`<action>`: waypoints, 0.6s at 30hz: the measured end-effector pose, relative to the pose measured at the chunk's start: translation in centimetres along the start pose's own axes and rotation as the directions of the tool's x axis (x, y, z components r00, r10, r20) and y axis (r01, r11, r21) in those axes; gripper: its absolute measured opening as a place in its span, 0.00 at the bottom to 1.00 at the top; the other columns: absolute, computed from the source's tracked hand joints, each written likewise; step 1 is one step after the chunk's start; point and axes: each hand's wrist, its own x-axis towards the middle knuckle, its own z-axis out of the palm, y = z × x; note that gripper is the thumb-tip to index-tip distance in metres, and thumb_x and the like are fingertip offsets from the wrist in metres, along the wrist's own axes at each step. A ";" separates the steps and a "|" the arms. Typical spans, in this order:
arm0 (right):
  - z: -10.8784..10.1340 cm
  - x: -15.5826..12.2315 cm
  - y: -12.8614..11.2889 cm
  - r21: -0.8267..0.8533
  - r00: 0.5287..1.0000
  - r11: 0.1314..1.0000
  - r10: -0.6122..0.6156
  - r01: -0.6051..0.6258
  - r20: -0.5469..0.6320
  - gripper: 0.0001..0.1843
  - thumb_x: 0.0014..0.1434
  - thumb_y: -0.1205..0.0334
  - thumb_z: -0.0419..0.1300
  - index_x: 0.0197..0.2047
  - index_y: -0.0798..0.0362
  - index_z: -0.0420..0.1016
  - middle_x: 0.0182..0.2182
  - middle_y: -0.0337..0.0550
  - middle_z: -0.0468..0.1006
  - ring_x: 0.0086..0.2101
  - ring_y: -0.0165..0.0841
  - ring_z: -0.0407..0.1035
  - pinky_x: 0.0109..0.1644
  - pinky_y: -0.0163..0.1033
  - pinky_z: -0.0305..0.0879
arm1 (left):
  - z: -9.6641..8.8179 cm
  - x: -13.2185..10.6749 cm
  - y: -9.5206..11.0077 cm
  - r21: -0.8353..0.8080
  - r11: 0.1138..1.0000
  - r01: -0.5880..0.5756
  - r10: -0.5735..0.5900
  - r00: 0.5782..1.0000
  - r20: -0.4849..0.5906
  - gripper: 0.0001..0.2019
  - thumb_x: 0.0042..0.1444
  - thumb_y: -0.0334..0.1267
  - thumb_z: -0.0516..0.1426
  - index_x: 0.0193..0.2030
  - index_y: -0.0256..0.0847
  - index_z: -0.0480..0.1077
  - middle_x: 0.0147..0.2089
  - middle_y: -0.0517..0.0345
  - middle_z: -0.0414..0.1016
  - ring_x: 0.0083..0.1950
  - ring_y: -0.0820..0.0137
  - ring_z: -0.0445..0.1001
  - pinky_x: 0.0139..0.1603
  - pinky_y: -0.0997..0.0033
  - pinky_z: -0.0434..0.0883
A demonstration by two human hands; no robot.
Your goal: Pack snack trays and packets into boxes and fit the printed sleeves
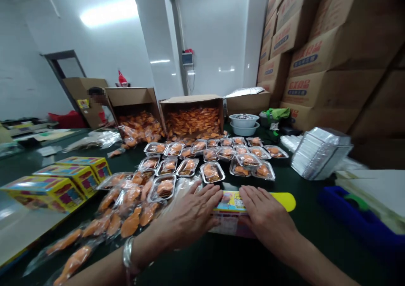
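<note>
A printed yellow carton (pixel 234 199) stands on the dark table in front of me, with a rounded yellow flap (pixel 286 201) sticking out at its right end. My left hand (pixel 188 212) rests over the left end of the carton, its fingers stretched out along the top. Over the right part lies my right hand (pixel 267 214), its fingers also extended flat and its thumb low by the front face. Both hands touch the carton and are open. Foil trays with orange wrapped pieces (pixel 212 173) stand in rows beyond, and loose wrapped orange pieces (pixel 131 222) lie to the left.
Printed cartons (pixel 74 180) stand at left. Behind the trays, two cardboard boxes (pixel 190 98) hold many orange pieces. Stacked foil trays (pixel 319 153), a blue bin (pixel 357 218) and piled cardboard boxes (pixel 332 87) are at right. A person (pixel 106 109) is at the far left.
</note>
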 end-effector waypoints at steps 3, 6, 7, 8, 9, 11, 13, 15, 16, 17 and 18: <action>-1.7 0.5 0.8 0.058 0.988 0.997 0.031 -0.040 0.154 0.28 0.62 0.62 0.61 0.61 0.67 0.66 0.59 0.62 0.70 0.56 0.50 0.66 0.62 0.57 0.63 | 0.0 1.8 0.4 0.043 0.998 -0.042 0.044 0.998 -0.054 0.22 0.66 0.42 0.54 0.66 0.44 0.59 0.62 0.49 0.68 0.62 0.58 0.67 0.64 0.54 0.60; -5.2 0.3 3.4 0.188 0.933 0.982 -0.046 -0.023 0.356 0.36 0.56 0.68 0.63 0.67 0.60 0.59 0.64 0.57 0.63 0.62 0.48 0.57 0.66 0.55 0.57 | 0.4 3.1 0.5 0.093 0.995 -0.037 0.046 0.994 -0.097 0.21 0.67 0.38 0.53 0.65 0.49 0.59 0.61 0.52 0.68 0.58 0.58 0.70 0.57 0.57 0.65; -6.4 0.2 4.4 0.215 0.911 0.976 -0.056 -0.036 0.408 0.37 0.55 0.72 0.61 0.67 0.56 0.58 0.65 0.54 0.62 0.63 0.45 0.56 0.66 0.53 0.57 | 0.6 3.3 0.4 0.109 0.993 -0.035 0.046 0.994 -0.100 0.21 0.66 0.37 0.53 0.65 0.48 0.59 0.61 0.52 0.68 0.56 0.58 0.70 0.56 0.57 0.66; -7.5 0.1 5.3 0.216 0.893 0.974 -0.043 -0.061 0.447 0.35 0.55 0.76 0.58 0.66 0.53 0.60 0.65 0.52 0.62 0.63 0.42 0.56 0.65 0.50 0.58 | 0.6 3.4 0.4 0.121 0.992 -0.039 0.051 0.994 -0.094 0.21 0.66 0.37 0.53 0.65 0.48 0.59 0.61 0.51 0.69 0.56 0.57 0.71 0.55 0.57 0.66; -8.3 0.1 6.1 0.188 0.878 0.978 -0.011 -0.091 0.479 0.33 0.56 0.79 0.55 0.64 0.51 0.63 0.63 0.50 0.64 0.62 0.39 0.59 0.64 0.46 0.60 | 0.6 3.5 0.3 0.128 0.991 -0.044 0.055 0.995 -0.084 0.21 0.66 0.37 0.53 0.65 0.46 0.59 0.61 0.50 0.69 0.55 0.57 0.71 0.55 0.57 0.66; -9.1 0.4 7.0 0.079 0.850 0.989 0.065 -0.124 0.522 0.26 0.59 0.80 0.51 0.57 0.53 0.69 0.57 0.50 0.71 0.55 0.37 0.66 0.57 0.42 0.65 | 0.5 3.4 0.5 0.132 0.990 -0.043 0.054 0.995 -0.079 0.19 0.66 0.36 0.52 0.63 0.44 0.61 0.60 0.48 0.70 0.53 0.56 0.73 0.53 0.57 0.68; -9.0 1.1 7.0 -0.026 0.817 0.991 0.124 -0.132 0.563 0.18 0.62 0.77 0.50 0.51 0.57 0.73 0.49 0.53 0.76 0.48 0.40 0.71 0.51 0.43 0.68 | 0.4 3.2 0.8 0.138 0.990 -0.019 0.032 0.996 -0.086 0.20 0.65 0.32 0.51 0.63 0.42 0.61 0.61 0.45 0.69 0.54 0.54 0.73 0.52 0.55 0.69; -8.8 2.1 6.7 -0.084 0.784 0.984 0.175 -0.156 0.595 0.15 0.61 0.78 0.51 0.45 0.59 0.75 0.42 0.54 0.79 0.43 0.43 0.74 0.47 0.45 0.69 | 0.5 2.9 1.2 0.151 0.988 0.012 0.001 0.996 -0.085 0.22 0.62 0.28 0.51 0.64 0.40 0.61 0.62 0.43 0.68 0.54 0.53 0.73 0.52 0.54 0.70; -8.9 2.7 6.5 -0.095 0.770 0.980 0.197 -0.176 0.607 0.14 0.59 0.79 0.51 0.42 0.59 0.76 0.39 0.54 0.79 0.42 0.44 0.75 0.45 0.45 0.69 | 0.6 2.9 1.4 0.155 0.988 0.026 -0.014 0.997 -0.079 0.23 0.61 0.27 0.50 0.64 0.40 0.61 0.62 0.43 0.68 0.54 0.53 0.73 0.52 0.54 0.70; -9.0 3.4 6.3 -0.099 0.754 0.975 0.217 -0.200 0.620 0.14 0.58 0.80 0.52 0.39 0.58 0.76 0.37 0.54 0.80 0.41 0.44 0.76 0.44 0.44 0.69 | 0.8 2.8 1.5 0.155 0.987 0.041 -0.029 0.996 -0.080 0.24 0.61 0.25 0.50 0.64 0.40 0.61 0.61 0.43 0.69 0.54 0.54 0.73 0.52 0.53 0.70; -9.2 4.0 6.3 -0.096 0.737 0.969 0.237 -0.229 0.633 0.13 0.57 0.80 0.53 0.37 0.58 0.76 0.36 0.54 0.80 0.40 0.44 0.76 0.42 0.42 0.69 | 1.0 2.8 1.7 0.152 0.987 0.052 -0.039 0.995 -0.088 0.24 0.61 0.25 0.50 0.63 0.40 0.61 0.60 0.43 0.69 0.54 0.54 0.73 0.51 0.53 0.71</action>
